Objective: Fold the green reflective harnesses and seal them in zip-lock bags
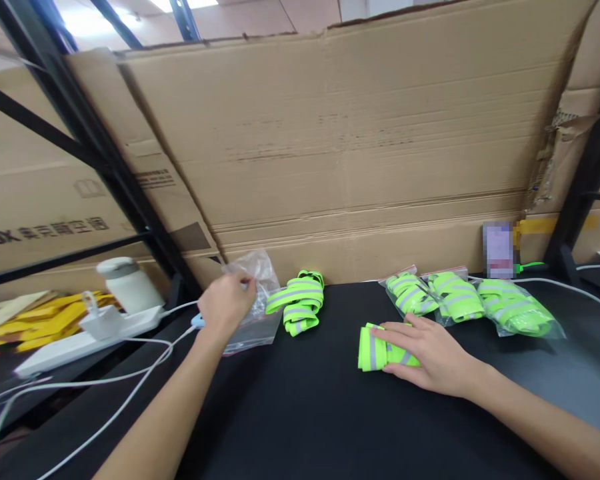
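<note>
1. The folded reflective strap (380,352) lies flat on the black counter (305,413), pinned under my right hand (430,357), whose fingers are spread flat across it rather than curled around it. I judge the fold could spring open the moment that pressure eases, since nothing else keeps it together.

2. My left hand (226,303) pinches the clear plastic bag (253,300) near its top edge, lifting it just off the counter. The grip looks like fingertips only; thin film like this may slip out, or both walls of the mouth may be caught together so it will not open.

3. The bag and the folded strap are apart, with the loose strap bundle (299,300) between them near the cardboard. A sweep of either forearm could drag that bundle or unravel it.

4. Three bagged straps (473,300) lie in a row just beyond my right hand, close to the fingertips. A careless lift could knock the nearest one out of line.

5. To the left, a white cable (130,393) runs across the counter under my left forearm towards the power strip (80,337), which carries a plug and has a white jar (127,283) beside it. I think the arm could snag the cable and tug the strip.

6. The cardboard sheet (355,147) leans behind everything; whether it is fixed I cannot tell.
</note>
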{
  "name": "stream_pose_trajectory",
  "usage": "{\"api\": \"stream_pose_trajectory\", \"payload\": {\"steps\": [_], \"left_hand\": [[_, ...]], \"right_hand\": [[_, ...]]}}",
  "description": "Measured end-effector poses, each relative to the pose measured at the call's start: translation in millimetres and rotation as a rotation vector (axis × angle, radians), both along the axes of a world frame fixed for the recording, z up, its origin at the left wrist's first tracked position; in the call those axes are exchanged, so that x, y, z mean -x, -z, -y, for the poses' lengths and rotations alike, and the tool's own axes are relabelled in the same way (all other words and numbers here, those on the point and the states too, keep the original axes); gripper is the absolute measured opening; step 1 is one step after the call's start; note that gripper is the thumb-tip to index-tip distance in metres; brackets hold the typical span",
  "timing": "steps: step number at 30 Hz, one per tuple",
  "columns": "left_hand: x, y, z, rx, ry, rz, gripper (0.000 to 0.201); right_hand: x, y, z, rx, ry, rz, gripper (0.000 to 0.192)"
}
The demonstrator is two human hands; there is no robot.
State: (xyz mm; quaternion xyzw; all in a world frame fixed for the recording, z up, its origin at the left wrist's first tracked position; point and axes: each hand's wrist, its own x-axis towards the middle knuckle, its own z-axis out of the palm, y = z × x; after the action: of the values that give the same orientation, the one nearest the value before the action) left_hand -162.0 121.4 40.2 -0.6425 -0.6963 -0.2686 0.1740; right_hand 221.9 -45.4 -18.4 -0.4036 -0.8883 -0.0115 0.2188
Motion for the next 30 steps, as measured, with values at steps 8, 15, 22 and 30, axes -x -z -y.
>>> {"api": "stream_pose_trajectory", "payload": {"steps": [8, 15, 22, 30], "left_hand": [[-55, -10.7, 25, -0.672, 0.336, 0.033, 0.023], [-125, 35.7, 55, -0.188, 0.704, 0.118, 0.014], [-138, 46.4, 71, 0.12, 0.998, 0.193, 0.025], [-132, 42.9, 79, 0.41, 1.156, 0.086, 0.038]], "right_hand": [[1, 1.3, -3, -0.006, 0.07, -0.188, 0.048], [-1, -0.4, -4, -0.003, 0.115, -0.272, 0.048], [-8, 0.2, -5, 0.015, 0.182, -0.309, 0.047], [-12, 5.0, -12, 0.076, 0.295, -0.54, 0.047]]}}
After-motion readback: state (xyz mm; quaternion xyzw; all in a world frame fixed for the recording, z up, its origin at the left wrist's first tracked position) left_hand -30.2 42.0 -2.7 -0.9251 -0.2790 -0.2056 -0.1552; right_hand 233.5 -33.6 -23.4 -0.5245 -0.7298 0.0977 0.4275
